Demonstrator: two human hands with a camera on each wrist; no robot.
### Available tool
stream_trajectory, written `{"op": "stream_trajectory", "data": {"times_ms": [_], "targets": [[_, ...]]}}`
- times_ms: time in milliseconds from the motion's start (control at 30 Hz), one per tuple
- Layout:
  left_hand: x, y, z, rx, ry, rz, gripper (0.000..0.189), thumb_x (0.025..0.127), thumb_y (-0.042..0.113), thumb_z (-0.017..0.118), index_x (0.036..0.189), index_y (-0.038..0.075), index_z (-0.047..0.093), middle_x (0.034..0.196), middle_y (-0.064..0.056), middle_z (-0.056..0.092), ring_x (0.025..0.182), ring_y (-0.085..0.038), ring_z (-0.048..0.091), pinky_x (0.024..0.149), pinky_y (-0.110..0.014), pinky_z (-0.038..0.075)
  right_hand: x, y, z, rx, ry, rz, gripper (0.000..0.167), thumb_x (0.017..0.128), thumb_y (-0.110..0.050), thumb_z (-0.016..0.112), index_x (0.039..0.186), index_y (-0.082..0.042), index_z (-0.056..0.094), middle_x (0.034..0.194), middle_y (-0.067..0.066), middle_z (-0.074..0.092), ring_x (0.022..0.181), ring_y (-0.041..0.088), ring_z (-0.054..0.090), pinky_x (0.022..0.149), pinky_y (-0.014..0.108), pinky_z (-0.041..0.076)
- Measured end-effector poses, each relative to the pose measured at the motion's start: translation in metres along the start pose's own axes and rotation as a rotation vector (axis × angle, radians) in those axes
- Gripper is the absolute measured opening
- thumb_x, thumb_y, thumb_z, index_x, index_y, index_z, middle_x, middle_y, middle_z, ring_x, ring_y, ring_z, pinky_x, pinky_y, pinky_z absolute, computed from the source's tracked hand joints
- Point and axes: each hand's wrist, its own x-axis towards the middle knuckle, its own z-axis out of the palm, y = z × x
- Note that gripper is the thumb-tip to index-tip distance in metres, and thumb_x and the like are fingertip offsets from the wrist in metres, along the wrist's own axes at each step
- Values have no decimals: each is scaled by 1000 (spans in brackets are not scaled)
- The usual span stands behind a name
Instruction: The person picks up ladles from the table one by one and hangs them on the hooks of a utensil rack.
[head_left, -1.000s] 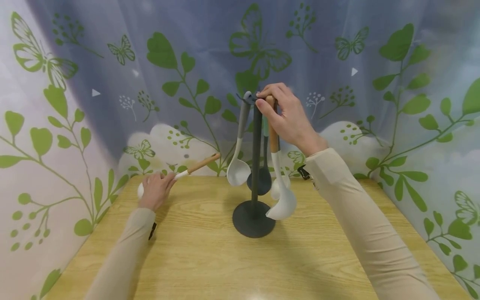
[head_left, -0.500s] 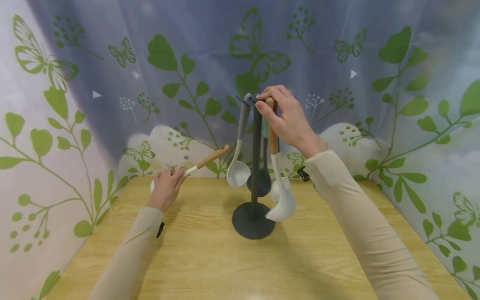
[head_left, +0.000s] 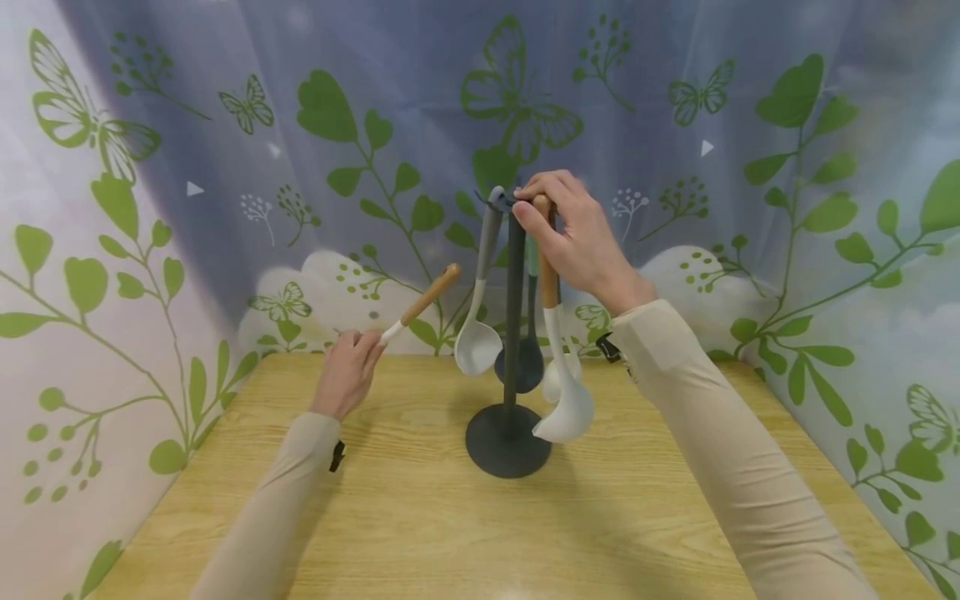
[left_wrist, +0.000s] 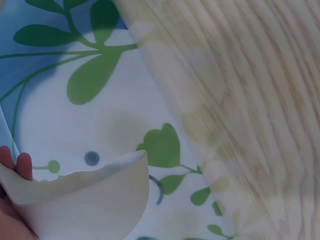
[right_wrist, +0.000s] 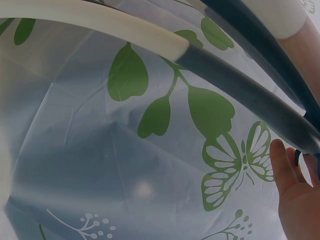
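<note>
In the head view my left hand [head_left: 348, 375] grips the white neck of a ladle [head_left: 430, 296], its wooden handle slanting up to the right. The ladle's head is hidden there; the left wrist view shows the pale bowl [left_wrist: 90, 205] with a pointed lip, and fingertips at its edge. My right hand [head_left: 573, 237] holds the top of a dark utensil stand [head_left: 513, 333], near the hooks. A wooden-handled white ladle [head_left: 566, 408] hangs beneath that hand. Left of the pole hangs a grey-handled white ladle [head_left: 477, 346]; in the right wrist view a grey handle [right_wrist: 240, 85] crosses close by.
Behind the pole hang a dark ladle [head_left: 528, 362] and another white utensil [head_left: 553, 382], partly hidden. The stand's round base [head_left: 491, 454] rests on a wooden table [head_left: 420, 517]. A curtain [head_left: 420, 100] with green leaves and butterflies encloses the back and sides.
My left hand has moved right, carrying the ladle towards the stand, and the wooden handle now tilts more steeply upward. My right hand and the stand have stayed in place.
</note>
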Motion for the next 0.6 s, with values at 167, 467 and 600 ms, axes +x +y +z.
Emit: {"op": "stream_trajectory", "data": {"times_ms": [167,467,600], "targets": [[5,8,0,-45,37,32,12,100,16,56,109,9,60,76,-12,52,62,-25,43,56,-35,34,0,1,0,-5,8,-10,74,94,-70,37,123,-7,63,127,9,53,97,23,44,79,39,38],[16,27,-7,-132,-3,-43,16,105,22,47,108,10,58,75,-9,48,62,-21,40,54,-31,33,1,1,0,-12,5,-10,72,94,-69,37,123,-7,63,128,9,53,98,22,44,81,39,39],[19,35,-7,-156,35,-38,18,105,23,46,108,10,58,73,-8,49,62,-21,41,53,-32,33,1,1,1,-14,1,-4,72,95,-69,38,123,-8,63,128,8,53,99,22,44,81,40,39]]}}
